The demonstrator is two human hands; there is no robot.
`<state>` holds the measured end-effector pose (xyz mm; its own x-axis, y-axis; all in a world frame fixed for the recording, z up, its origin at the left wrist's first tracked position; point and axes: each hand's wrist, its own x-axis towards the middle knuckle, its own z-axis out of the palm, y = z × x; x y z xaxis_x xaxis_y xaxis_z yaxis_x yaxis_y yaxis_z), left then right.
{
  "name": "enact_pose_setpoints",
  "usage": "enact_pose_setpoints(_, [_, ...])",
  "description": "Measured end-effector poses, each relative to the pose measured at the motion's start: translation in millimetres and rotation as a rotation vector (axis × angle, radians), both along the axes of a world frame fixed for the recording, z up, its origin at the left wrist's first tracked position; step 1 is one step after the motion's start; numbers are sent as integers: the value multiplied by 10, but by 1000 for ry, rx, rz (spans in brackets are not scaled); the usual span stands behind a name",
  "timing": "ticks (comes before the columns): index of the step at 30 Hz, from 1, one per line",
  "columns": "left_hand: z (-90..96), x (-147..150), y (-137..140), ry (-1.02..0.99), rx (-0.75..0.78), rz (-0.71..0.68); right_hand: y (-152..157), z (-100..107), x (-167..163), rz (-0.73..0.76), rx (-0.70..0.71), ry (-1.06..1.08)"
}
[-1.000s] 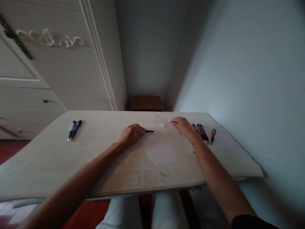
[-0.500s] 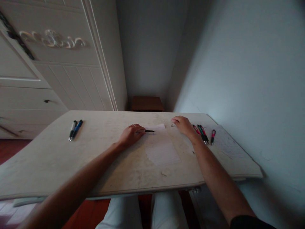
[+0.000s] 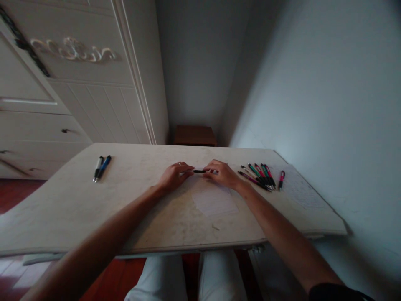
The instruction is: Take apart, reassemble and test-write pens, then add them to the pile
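Note:
A dark pen (image 3: 199, 171) lies level between my two hands, above the far part of a white paper sheet (image 3: 216, 198). My left hand (image 3: 176, 173) is closed on the pen's left end, a ring on one finger. At the other end, the fingers of my right hand (image 3: 221, 172) pinch it. Both ends of the pen are hidden by fingers. To the right of my right hand, several pens (image 3: 261, 175) with pink, green, white and dark barrels lie fanned out on the table.
The pale, stained table (image 3: 131, 188) spans the view. A white pen (image 3: 98, 168) and a blue pen (image 3: 103, 168) lie at its left. On the right are a lone pink pen (image 3: 281, 179) and a written sheet (image 3: 302, 188) near the wall (image 3: 338, 104). A white cabinet (image 3: 103, 108) stands behind left.
My right hand has moved left and towards me, from above the table onto the pen's right end. My left hand keeps its hold. More of the pens on the right now show.

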<state>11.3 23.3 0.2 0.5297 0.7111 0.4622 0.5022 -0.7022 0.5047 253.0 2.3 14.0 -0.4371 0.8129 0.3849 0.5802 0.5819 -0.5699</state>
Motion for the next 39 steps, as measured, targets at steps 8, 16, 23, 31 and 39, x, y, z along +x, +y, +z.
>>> enact_pose_setpoints(8, [-15,8,11,-5,0,-11,73,66,146,-39,80,6])
enact_pose_setpoints(16, [-36,-11,18,-12,18,-7,23,6,27,-2,1,72])
enact_pose_setpoints(23, [-28,-3,5,-12,3,-28,20,11,-2,14,55,53])
enact_pose_setpoints(31, [-24,-31,31,-2,2,52,99,46,158,-73,108,94])
enact_pose_setpoints(39, [1,-93,70,39,89,104,138,7,211,-120,59,88])
